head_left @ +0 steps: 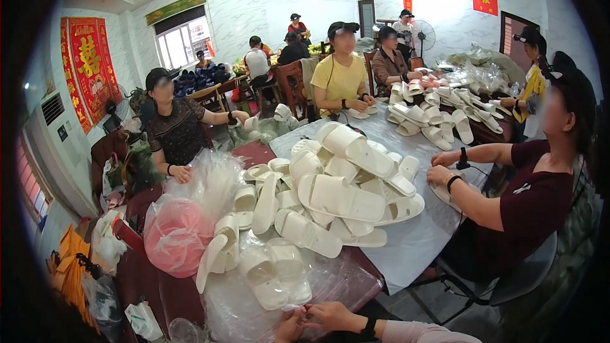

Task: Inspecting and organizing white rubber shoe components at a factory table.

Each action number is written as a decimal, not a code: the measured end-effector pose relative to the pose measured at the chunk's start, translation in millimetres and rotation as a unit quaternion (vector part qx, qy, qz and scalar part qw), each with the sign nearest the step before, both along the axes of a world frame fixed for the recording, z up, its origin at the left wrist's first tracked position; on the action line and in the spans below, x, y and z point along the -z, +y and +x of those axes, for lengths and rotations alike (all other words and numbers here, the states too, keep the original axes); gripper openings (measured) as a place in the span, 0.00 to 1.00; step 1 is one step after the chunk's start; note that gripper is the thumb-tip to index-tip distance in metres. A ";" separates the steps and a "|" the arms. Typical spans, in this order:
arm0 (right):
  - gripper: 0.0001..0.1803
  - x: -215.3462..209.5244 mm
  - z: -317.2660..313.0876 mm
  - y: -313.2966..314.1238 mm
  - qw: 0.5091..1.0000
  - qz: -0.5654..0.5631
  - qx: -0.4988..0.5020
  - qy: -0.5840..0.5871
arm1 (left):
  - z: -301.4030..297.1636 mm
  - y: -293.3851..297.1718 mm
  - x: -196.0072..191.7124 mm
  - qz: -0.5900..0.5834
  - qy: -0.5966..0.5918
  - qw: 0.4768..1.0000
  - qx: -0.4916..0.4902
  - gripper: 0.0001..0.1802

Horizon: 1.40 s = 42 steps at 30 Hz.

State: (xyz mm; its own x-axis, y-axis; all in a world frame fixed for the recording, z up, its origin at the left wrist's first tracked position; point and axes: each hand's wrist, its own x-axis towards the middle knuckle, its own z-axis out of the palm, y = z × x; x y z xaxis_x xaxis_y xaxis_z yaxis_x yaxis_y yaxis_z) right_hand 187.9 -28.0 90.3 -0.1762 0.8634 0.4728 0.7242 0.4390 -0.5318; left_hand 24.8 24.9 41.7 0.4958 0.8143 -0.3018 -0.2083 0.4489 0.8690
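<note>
At the near edge of the table lies a see-through plastic bag (289, 292) with a pair of cream slippers (274, 272) inside, soles down. My left hand (291, 326) and my right hand (333, 316) come together at the bag's near end, fingers pinched on its edge. A dark band circles my right wrist, below a pale pink sleeve. Just beyond the bag rises a large heap of loose cream slippers (340, 194). More thin plastic film lies under and around the bagged pair.
Left of the heap stands a pink bag (178, 235) beside crumpled plastic bags (206, 174). A white packet (143, 321) sits at the lower left. Co-workers sit around the table; one in dark red (534, 184) handles a slipper at the right. Another slipper pile (438, 111) lies farther back.
</note>
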 end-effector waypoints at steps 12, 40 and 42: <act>0.25 36.2 -0.7 17.7 0.993 0.092 -0.057 0.051 | -16.5 8.7 45.8 0.177 0.219 0.958 0.045 0.11; 0.23 39.9 2.9 14.7 0.993 0.087 -0.051 0.059 | -5.3 6.8 55.6 0.180 0.084 0.980 0.013 0.06; 0.22 39.7 3.1 14.5 0.994 0.076 -0.051 0.065 | -6.1 7.5 54.8 0.310 0.119 0.943 0.018 0.06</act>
